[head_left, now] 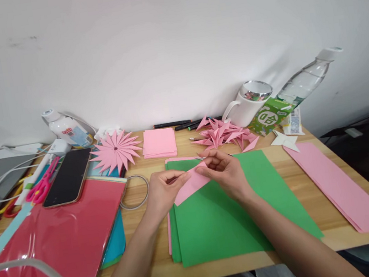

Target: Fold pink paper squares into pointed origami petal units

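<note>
A small piece of pink paper (192, 187), which looks folded into a strip, is held above a stack of green paper (232, 224). My left hand (167, 187) pinches its left upper edge between thumb and finger. At the upper right corner, my right hand (225, 169) grips it with the thumb in front and the fingers curled behind. Just beyond my hands lie a stack of pink paper squares (159, 142) and a heap of folded pink paper pieces (221, 133). A pink many-pointed paper star (115, 148) stands left of the squares.
On the left are a red plastic-wrapped packet (63, 235), a phone (68, 176), pink scissors (43, 182), a tape roll (135, 192) and a white bottle (68, 128). On the right are a mug (248, 103), a clear bottle (304, 81), a green box (269, 116) and pink paper strips (340, 184).
</note>
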The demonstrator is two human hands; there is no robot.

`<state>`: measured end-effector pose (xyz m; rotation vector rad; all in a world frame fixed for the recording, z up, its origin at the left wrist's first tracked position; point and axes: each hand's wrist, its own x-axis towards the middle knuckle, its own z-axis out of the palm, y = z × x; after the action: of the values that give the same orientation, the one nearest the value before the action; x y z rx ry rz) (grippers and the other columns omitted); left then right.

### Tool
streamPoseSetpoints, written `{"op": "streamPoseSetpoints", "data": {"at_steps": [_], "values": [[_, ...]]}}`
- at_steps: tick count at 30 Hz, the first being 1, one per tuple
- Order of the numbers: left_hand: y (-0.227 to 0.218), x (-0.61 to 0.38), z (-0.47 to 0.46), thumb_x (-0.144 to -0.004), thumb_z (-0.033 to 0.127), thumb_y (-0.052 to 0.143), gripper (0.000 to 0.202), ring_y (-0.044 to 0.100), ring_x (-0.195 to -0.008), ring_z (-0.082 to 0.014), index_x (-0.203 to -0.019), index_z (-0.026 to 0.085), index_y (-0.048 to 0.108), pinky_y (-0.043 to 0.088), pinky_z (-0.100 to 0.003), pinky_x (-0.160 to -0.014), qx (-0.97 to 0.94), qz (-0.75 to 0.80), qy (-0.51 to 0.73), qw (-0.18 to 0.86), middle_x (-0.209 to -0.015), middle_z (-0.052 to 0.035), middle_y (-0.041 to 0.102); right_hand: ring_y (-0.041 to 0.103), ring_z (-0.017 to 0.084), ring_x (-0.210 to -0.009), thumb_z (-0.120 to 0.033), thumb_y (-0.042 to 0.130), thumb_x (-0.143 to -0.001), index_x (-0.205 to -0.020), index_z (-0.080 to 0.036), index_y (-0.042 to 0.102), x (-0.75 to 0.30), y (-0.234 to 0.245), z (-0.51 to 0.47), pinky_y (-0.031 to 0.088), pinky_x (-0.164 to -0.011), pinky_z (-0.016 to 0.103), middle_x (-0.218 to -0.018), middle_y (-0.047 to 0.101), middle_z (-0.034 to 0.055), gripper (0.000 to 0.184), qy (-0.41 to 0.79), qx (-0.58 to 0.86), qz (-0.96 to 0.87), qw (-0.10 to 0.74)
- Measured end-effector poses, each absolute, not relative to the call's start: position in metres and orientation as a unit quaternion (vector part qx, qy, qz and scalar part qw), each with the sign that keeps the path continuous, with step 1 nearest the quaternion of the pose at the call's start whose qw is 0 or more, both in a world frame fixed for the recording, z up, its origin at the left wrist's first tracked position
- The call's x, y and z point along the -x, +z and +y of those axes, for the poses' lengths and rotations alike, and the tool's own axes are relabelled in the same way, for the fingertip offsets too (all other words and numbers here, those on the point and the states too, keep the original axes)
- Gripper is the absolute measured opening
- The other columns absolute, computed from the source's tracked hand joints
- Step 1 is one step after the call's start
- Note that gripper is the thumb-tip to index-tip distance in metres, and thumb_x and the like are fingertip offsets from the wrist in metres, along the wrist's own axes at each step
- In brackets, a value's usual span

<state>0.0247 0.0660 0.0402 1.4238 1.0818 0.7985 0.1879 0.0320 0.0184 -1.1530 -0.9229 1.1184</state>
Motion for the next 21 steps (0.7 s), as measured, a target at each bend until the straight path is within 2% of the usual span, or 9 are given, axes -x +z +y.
{"op": "streamPoseSetpoints", "data": {"at_steps": [12, 21], "values": [[0.0412, -0.025, 0.066, -0.062, 0.035, 0.074, 0.023, 0.06, -0.06, -0.0151, -0.074, 0.015, 0.076, 0.044, -0.022, -0.054, -0.588, 0.456, 0.331, 0.58, -0.07, -0.0048, 0.072, 0.059, 0.011, -0.058, -0.028, 0.082, -0.055, -0.092, -0.018, 0.059, -0.1895, 0.018, 0.0326, 0.049, -0.056, 0.025, -0.064, 0.064, -0.0024, 0.045, 0.502, 0.492, -0.385, 0.598], [0.0374, -0.0244, 0.0673, -0.061, 0.039, 0.074, 0.027, 0.061, -0.061, -0.0166, -0.072, 0.015, 0.076, 0.044, -0.023, -0.054, -0.588, 0.456, 0.336, 0.578, -0.073, -0.0063, 0.073, 0.059, 0.012, -0.059, -0.03, 0.082, -0.055, -0.092, -0.019, 0.06, -0.1909, 0.0161, 0.0325, 0.05, -0.056, 0.025, -0.065, 0.064, -0.0023, 0.045, 0.501, 0.497, -0.39, 0.592]]}}
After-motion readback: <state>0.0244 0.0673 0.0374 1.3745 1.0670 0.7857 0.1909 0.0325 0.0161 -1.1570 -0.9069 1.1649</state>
